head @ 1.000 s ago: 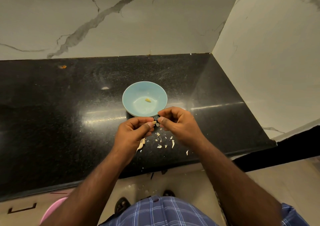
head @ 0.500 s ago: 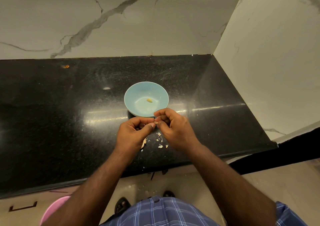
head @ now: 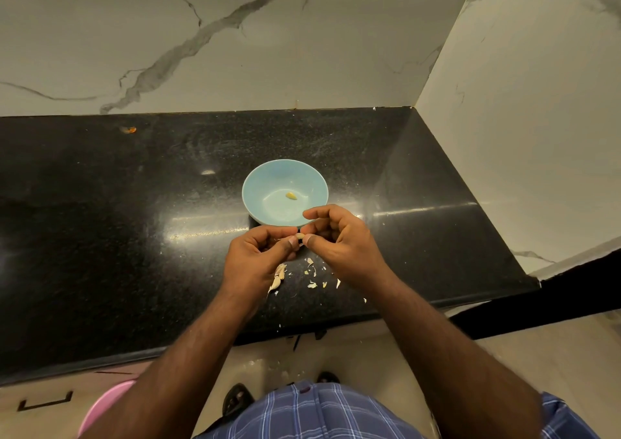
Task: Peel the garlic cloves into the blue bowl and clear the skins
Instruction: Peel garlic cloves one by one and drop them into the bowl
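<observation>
A blue bowl (head: pixel 265 183) stands on the black counter (head: pixel 100 237) with one peeled yellow clove (head: pixel 291 195) inside. Just in front of the bowl, my left hand (head: pixel 257 260) and my right hand (head: pixel 339 243) meet. Both pinch a small garlic clove (head: pixel 299 236) between thumbs and fingertips. Below my left hand lies a larger piece of garlic with skin (head: pixel 278 275). Several pale skin flakes (head: pixel 314 275) are scattered on the counter under my hands.
Marble walls close the counter at the back and on the right. A small orange speck (head: pixel 129 130) lies far left at the back. A pink tub (head: pixel 100 408) sits on the floor below the counter's front edge. More flakes lie near that edge.
My hands have lifted slightly and spread a little, so the skin flakes under them show again. The clove between my fingertips is more visible. The bowl has not moved.
</observation>
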A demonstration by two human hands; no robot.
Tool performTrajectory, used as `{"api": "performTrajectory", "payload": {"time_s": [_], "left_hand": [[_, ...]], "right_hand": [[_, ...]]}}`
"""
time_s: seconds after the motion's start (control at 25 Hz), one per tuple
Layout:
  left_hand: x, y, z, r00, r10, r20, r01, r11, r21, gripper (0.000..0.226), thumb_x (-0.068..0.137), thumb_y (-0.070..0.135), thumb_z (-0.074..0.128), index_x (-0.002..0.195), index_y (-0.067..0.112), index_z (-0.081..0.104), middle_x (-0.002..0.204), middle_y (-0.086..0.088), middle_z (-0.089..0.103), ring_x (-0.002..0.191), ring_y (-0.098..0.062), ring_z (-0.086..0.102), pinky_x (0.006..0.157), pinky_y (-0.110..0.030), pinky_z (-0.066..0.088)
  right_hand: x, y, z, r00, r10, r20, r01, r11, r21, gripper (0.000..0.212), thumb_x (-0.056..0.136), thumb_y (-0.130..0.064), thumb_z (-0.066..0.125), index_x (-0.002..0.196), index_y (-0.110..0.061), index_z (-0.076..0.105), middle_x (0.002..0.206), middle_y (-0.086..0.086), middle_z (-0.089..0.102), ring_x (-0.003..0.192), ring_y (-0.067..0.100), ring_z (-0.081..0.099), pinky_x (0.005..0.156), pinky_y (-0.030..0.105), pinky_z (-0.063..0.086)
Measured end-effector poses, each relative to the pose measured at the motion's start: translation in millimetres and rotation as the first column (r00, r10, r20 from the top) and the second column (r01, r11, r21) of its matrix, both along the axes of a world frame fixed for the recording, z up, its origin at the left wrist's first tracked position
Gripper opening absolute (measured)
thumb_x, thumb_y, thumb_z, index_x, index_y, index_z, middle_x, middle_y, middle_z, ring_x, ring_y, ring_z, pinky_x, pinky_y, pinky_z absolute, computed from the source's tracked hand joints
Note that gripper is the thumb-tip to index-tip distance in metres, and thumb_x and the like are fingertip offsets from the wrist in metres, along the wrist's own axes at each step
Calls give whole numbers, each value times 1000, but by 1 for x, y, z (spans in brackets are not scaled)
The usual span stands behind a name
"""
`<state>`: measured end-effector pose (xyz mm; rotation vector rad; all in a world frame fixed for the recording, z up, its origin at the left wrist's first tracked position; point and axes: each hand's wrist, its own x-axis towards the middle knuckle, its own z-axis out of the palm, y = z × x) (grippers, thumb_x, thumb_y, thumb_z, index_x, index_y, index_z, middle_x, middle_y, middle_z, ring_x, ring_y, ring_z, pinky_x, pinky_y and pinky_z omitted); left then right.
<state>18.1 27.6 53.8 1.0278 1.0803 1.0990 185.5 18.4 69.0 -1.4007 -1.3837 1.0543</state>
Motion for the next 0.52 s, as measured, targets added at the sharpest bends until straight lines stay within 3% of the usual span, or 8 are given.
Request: {"api": "performTrajectory", "payload": {"time_s": [0.16,0.4,0.52], "left_hand": [[1,0,-1,999,-12,40,13,999,-32,15,88,1,72,103,3,75,96,-15,78,90,-23,76,78,-26,61],[5,1,-3,986,-15,166,37,991,-126,14,92,-1,66,105,-2,71,90,-17,77,78,-17,74,72,-23,61],[6,3,-3,981,18,192,18,983,-181,12,93,0,63,103,-1,70,84,-13,75,72,-14,72,67,-21,60]], "right_hand": [[2,1,-1,999,-36,-29,35,999,-25,33,89,2,71,118,-12,66,94,5,74,90,15,74,79,27,61],[5,3,-16,977,-71,203,78,997,-24,25,89,-9,71,108,-23,69,88,-7,72,85,9,71,79,30,61],[13,0,-20,974,-75,215,94,992,-79,21,83,-7,78,97,-23,75,86,-8,73,83,6,70,78,27,59]]}}
